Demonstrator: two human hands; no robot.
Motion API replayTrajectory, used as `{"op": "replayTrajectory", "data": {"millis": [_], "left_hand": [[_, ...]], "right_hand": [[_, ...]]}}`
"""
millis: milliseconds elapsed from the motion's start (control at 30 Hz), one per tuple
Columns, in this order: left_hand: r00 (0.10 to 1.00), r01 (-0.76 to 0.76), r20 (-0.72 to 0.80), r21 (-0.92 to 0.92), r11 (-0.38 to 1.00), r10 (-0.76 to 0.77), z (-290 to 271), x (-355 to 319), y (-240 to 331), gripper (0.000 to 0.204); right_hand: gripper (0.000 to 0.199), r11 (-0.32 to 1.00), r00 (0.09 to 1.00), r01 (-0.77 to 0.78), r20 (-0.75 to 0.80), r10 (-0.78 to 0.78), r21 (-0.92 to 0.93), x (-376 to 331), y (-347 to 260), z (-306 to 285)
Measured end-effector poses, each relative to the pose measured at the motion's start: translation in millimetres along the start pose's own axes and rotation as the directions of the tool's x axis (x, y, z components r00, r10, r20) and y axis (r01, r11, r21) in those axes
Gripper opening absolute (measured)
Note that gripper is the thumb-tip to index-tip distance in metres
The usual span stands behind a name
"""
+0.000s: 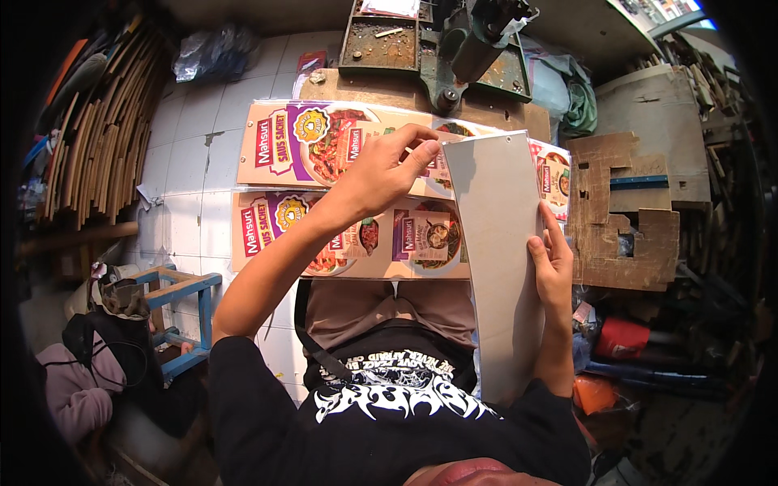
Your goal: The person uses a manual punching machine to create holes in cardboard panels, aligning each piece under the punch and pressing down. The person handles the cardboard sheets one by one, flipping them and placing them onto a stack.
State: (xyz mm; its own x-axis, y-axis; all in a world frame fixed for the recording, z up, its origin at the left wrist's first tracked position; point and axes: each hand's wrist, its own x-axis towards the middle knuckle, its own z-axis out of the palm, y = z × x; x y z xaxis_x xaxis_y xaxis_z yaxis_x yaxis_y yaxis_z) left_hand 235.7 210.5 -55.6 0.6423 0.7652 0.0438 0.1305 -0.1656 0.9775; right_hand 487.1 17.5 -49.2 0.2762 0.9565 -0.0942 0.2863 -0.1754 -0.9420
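A long grey panel [496, 243], its plain side up and a small hole near its far right corner, slants from the printed boards down over my right side. My right hand [553, 263] holds its right edge, with the fingers partly behind the panel. At the far left corner, my left hand [393, 168] is closed, thumb and index fingertips together on the corner. Beneath my left wrist lie two colourful printed boards showing food dishes, the far board [275, 174] and the near board [259, 263], one beyond the other across my lap.
A heavy dark green machine [450, 93] with metal trays [379, 53] stands beyond the boards. Cut brown cardboard [600, 251] lies at the right. A blue-framed stool [203, 312] stands at the left, and stacked cardboard sheets [105, 134] lean farther back.
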Motion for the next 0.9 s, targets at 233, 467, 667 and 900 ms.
{"op": "replayTrajectory", "data": {"millis": [233, 467, 667, 900], "left_hand": [[0.957, 0.285, 0.095, -0.459, 0.841, -0.273, -8.3, 59.8, -13.9, 0.031], [0.953, 0.291, 0.116, -0.613, 0.735, -0.280, -11.7, 70.9, -28.7, 0.025], [0.948, 0.281, 0.072, -0.653, 0.704, -0.311, -9.7, 74.1, -34.9, 0.022], [0.925, 0.308, 0.063, -0.705, 0.639, -0.376, -11.0, 76.5, -31.4, 0.023]], "right_hand": [[0.049, 0.993, 0.994, 0.101, -0.044, -0.104, -0.066, 51.0, -0.4, 14.9], [0.049, 0.994, 0.999, -0.005, -0.035, 0.001, -0.108, 79.0, -10.0, 19.2], [0.048, 0.983, 0.998, -0.027, -0.055, 0.018, -0.184, 85.7, -15.0, 17.9], [0.048, 0.971, 0.998, -0.015, -0.064, 0.000, -0.238, 95.2, -19.4, 20.4]]}}
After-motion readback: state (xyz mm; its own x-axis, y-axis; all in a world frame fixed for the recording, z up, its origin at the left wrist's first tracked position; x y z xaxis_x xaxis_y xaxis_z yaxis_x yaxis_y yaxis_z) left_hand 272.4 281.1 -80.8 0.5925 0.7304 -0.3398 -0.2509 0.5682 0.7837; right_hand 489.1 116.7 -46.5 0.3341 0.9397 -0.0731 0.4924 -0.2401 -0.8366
